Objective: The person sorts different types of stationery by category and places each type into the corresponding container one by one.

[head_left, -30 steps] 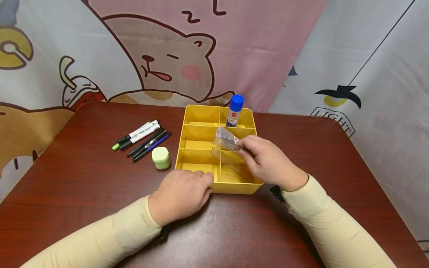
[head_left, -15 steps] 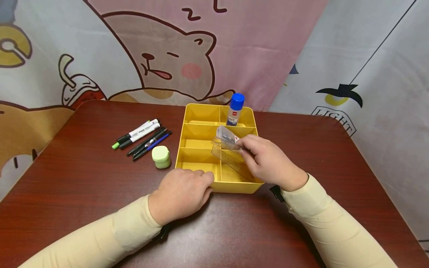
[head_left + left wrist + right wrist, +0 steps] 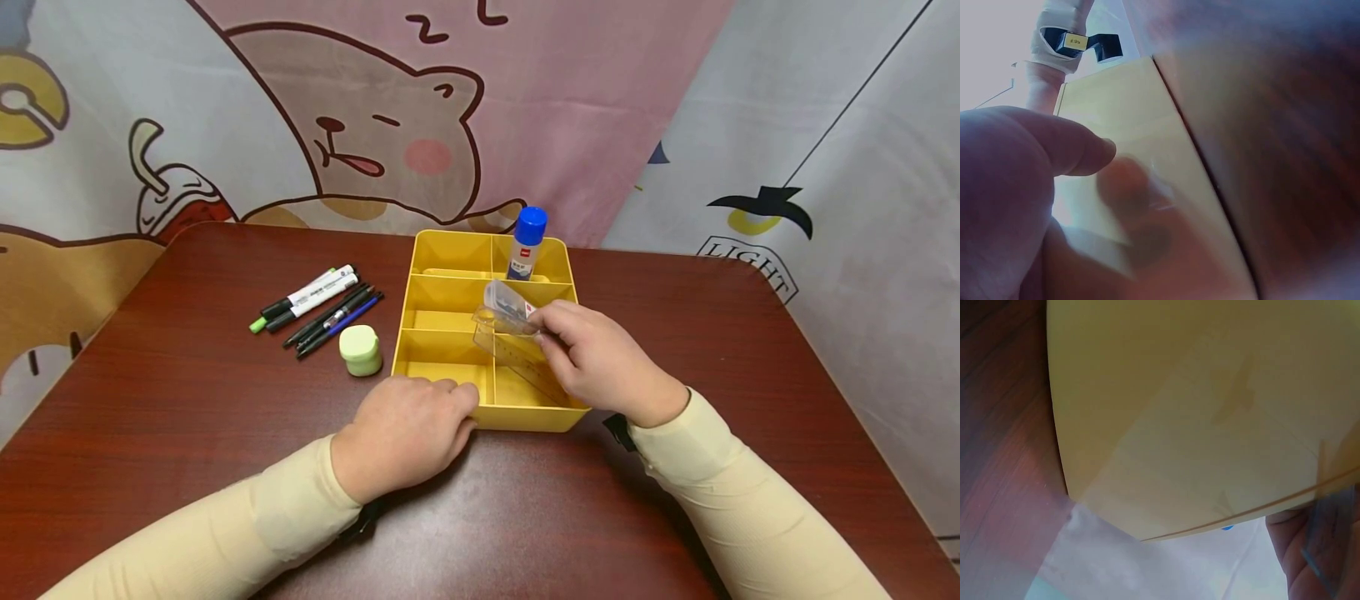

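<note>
My left hand grips the front rim of a yellow divided organizer box, its fingers over the edge. In the left wrist view the thumb lies along the outside of the front wall. My right hand pinches a small clear plastic case, tilted above the right-hand compartments, with small dark contents. Below it, a clear ruler slants in the front right compartment, its upper end over the divider. The right wrist view shows mostly the box's side wall, with fingers beyond its rim.
A glue stick with a blue cap stands in the back right compartment. Left of the box are a light green lidded container, white-barrelled markers and several dark pens. A printed curtain hangs behind the table.
</note>
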The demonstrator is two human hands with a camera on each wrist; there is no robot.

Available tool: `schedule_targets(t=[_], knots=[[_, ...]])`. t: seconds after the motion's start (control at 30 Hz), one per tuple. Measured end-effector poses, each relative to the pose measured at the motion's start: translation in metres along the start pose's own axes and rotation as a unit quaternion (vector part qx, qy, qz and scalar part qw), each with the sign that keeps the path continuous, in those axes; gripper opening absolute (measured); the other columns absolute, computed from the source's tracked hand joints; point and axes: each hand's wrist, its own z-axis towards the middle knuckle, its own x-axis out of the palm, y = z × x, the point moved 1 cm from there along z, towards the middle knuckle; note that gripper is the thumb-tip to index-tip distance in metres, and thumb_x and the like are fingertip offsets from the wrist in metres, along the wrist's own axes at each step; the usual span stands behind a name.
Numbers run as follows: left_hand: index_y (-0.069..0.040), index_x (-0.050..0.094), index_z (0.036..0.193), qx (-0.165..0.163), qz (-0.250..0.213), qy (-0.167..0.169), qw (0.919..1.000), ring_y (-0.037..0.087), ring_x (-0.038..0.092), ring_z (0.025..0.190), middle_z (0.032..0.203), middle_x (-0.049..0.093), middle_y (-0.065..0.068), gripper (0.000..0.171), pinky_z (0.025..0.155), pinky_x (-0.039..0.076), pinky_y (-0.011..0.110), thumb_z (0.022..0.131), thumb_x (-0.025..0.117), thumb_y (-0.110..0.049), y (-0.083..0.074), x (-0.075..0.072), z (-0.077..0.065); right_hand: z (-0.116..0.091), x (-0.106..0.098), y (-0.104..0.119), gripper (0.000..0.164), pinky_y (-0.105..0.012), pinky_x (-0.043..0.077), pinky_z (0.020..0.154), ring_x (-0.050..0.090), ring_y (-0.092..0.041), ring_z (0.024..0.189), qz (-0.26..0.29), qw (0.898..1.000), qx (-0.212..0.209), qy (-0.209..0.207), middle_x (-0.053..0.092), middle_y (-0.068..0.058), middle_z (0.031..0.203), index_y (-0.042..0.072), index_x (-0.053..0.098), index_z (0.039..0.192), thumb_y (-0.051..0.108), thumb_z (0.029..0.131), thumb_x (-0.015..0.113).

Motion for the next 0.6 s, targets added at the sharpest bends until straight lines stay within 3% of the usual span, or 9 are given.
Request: schedule_targets(t=[0.6], knots=[[-0.019, 0.049, 0.074, 0.001, -0.001, 0.000, 1.0000, 0.016, 0.048, 0.047, 0.061, 0.051, -0.007, 0.021, 0.039, 0.038, 0.038, 0.082, 0.061, -0.034, -0.0003, -0.0003, -0.0001, 0.0001, 0.0001, 0.0004, 0.013, -0.035, 0.049, 0.070, 0.048, -0.007, 0.080, -0.004, 1.000, 0.002, 0.002, 0.057, 0.006, 0.092, 0.011, 0.058, 0.101, 0.011, 0.088, 0.057]])
